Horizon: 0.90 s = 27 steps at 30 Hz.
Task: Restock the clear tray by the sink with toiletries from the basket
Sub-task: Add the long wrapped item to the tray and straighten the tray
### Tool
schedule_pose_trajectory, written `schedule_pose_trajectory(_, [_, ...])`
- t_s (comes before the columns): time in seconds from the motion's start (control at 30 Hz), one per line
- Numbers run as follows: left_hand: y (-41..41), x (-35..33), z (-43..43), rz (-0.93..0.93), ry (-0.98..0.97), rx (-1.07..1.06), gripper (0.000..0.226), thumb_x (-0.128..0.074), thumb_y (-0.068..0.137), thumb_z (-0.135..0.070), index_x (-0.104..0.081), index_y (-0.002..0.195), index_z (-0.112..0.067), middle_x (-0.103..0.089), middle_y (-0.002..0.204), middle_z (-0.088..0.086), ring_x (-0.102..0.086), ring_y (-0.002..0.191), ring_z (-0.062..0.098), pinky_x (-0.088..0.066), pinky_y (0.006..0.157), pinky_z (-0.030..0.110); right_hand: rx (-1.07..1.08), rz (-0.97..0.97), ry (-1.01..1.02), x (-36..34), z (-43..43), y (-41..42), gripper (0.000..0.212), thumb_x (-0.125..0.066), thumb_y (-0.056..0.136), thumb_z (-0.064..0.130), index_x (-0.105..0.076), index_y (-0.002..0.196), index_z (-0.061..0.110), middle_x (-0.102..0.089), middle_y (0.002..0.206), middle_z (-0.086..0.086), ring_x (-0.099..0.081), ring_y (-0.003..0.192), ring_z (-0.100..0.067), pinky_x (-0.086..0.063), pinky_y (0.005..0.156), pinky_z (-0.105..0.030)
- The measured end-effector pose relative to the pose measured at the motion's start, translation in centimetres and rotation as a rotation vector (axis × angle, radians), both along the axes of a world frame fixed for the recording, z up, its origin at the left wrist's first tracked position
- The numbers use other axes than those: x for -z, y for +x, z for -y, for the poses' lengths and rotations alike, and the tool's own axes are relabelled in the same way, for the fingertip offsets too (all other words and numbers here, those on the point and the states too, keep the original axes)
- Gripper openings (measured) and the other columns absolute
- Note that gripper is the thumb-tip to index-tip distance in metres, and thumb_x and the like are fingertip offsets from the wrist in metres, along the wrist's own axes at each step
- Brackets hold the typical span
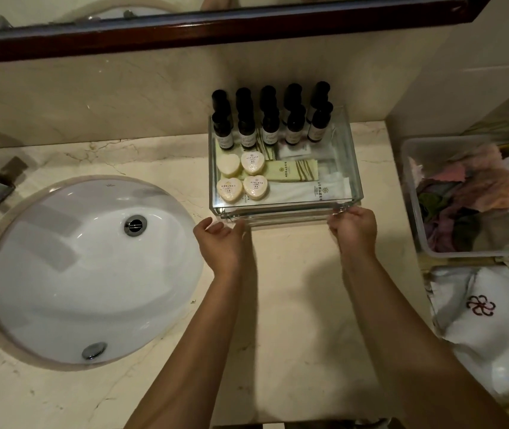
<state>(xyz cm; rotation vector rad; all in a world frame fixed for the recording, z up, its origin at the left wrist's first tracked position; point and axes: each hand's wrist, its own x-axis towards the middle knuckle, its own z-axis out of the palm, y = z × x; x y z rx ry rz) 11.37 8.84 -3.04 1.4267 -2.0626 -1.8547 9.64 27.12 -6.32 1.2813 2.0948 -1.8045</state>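
Looks like final squaring-up. Clear tray (352, 168) sits on the counter (293, 289) between sink (92, 274) and basket (414, 205), stocked with bottles (247, 134), heart soaps (252, 163) and packets (293, 170). Right hand (353, 229) pinches its front right corner. Left hand (220, 239) is loosely curled beside the front left corner, gripping nothing. Next call: check the basket, where only cloths (469, 193) show. Back wall (154, 97) blocks pushing further.

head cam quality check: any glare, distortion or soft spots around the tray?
Head view: dim, warm light. Wide-angle lens bows the mirror frame. Bright highlights on the sink bowl. Glints along the clear tray front rim. The bottles look doubled, likely a reflection behind them. Soft arm shadows fall on the counter. The right edge is slightly soft.
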Motion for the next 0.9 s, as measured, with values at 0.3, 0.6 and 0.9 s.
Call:
schedule_pose_trajectory(0.3, [-0.5,1.1,3.6,0.000,-0.688,0.578,0.100,-0.076,0.067,-0.050,-0.027,0.145,-0.010,-0.037,0.139,0.011,-0.032,0.130,0.027,-0.034,0.104,0.035,-0.442,-0.149,0.715,-1.1,-2.1,0.7,0.093,-0.080,0.067,0.039,-0.030,0.140,0.009,-0.047,0.130,-0.012,-0.041,0.116,-0.028,-0.043,0.094,-0.042])
schedule_pose_trajectory(0.6, [-1.2,1.5,3.8,-0.023,-0.777,0.572,0.068,-0.074,0.070,-0.049,-0.052,0.123,-0.013,-0.054,0.117,0.006,-0.042,0.115,0.024,-0.042,0.085,0.033,-0.526,-0.182,0.763,-2.3,-2.3,-0.5,0.080,-0.081,0.064,0.040,-0.046,0.129,0.008,-0.054,0.117,-0.012,-0.046,0.108,-0.029,-0.045,0.092,-0.043])
schedule_pose_trajectory(0.9, [-2.4,1.2,3.3,0.042,-0.746,0.479,0.058,-0.077,0.067,-0.049,-0.054,0.103,-0.010,-0.053,0.107,0.003,-0.044,0.110,0.022,-0.040,0.074,0.032,-0.486,-0.159,0.769,-2.7,-1.7,-1.7,0.062,-0.081,0.065,0.038,-0.048,0.106,0.004,-0.053,0.103,-0.014,-0.047,0.097,-0.031,-0.045,0.078,-0.039])
